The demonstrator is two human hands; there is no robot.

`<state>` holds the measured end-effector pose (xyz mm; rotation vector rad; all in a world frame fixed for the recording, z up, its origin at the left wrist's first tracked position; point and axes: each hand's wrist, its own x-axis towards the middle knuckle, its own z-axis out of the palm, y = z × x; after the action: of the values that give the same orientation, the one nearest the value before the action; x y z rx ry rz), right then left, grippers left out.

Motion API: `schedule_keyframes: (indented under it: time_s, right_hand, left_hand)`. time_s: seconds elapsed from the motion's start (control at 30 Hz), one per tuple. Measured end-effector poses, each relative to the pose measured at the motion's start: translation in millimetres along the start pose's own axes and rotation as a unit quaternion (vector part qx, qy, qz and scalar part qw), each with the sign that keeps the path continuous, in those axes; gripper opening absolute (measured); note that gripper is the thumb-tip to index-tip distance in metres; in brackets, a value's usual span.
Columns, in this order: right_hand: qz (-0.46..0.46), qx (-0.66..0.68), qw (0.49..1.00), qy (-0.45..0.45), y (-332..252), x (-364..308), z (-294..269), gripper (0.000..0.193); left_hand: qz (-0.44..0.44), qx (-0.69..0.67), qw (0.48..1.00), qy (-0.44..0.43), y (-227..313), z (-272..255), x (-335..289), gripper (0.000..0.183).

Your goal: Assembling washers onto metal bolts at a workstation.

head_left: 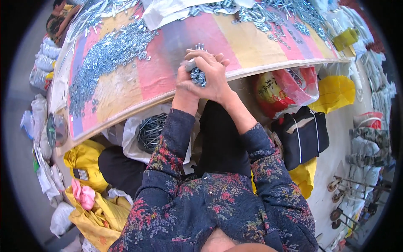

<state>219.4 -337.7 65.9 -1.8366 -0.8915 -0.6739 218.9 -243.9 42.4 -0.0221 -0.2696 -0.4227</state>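
Observation:
Close to the table's near edge, my left hand (185,85) and my right hand (215,76) are cupped together around a bundle of bolts (198,78). Their round metal heads face me between the two palms, and shiny ends stick out beyond my fingers on the far side. The right fingers wrap over the top of the bundle; most of the left fingers are hidden behind it. A broad spread of small washers or nuts (107,56) lies on the striped tabletop (168,54) to the left of my hands.
More loose hardware (256,19) and a white sheet (157,14) lie at the far side. Below the edge stand a white sack of long bolts (152,132), a red patterned bag (273,90) and a black bundle (302,136). Another person (61,21) is at far left.

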Motion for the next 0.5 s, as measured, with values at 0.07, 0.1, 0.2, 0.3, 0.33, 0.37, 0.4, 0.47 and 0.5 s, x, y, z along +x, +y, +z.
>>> schedule_keyframes:
  time_s: [0.07, 0.1, 0.2, 0.3, 0.33, 0.37, 0.4, 0.47, 0.5]
  right_hand:
    - [-0.014, -0.011, 1.0, 0.01, -17.4, -12.4, 1.2, 0.054]
    - [-0.017, 0.001, 1.0, 0.005, -32.0, -18.5, 3.7, 0.054]
    - [-0.001, 0.054, 0.999, -0.007, -70.1, -41.0, -12.9, 0.055]
    - [0.055, 0.033, 0.996, 0.062, -92.0, -55.5, -27.2, 0.04]
    - [0.173, 0.083, 0.978, 0.078, -88.8, -61.9, -28.3, 0.035]
    - [0.29, 0.131, 0.944, 0.093, -83.3, -66.7, -26.9, 0.03]
    - [0.315, 0.181, 0.925, 0.108, -77.1, -65.7, -25.6, 0.028]
    - [0.379, 0.222, 0.898, 0.003, -86.7, -58.5, -30.3, 0.036]
    - [0.394, 0.242, 0.886, -0.044, -91.7, -58.3, -30.9, 0.039]
  left_hand:
    - [0.016, 0.019, 0.996, 0.08, 3.8, -0.3, -7.7, 0.026]
    - [0.032, 0.038, 0.986, 0.161, 8.9, 3.0, -15.4, 0.023]
    - [0.065, 0.111, 0.966, 0.223, 14.3, 18.1, -37.4, 0.009]
    - [0.08, 0.151, 0.962, 0.215, 20.1, 15.2, -81.4, 0.006]
    - [0.056, 0.204, 0.958, 0.192, 18.2, 19.9, -97.0, 0.007]
    - [0.03, 0.256, 0.951, 0.169, 12.6, 24.5, -112.2, 0.008]
    - [0.038, 0.333, 0.929, 0.16, 0.6, 43.4, -124.5, 0.01]
    - [0.012, 0.369, 0.911, 0.183, -14.0, 55.6, -154.8, 0.011]
    - [-0.011, 0.409, 0.892, 0.195, -21.9, 59.9, -166.6, 0.012]
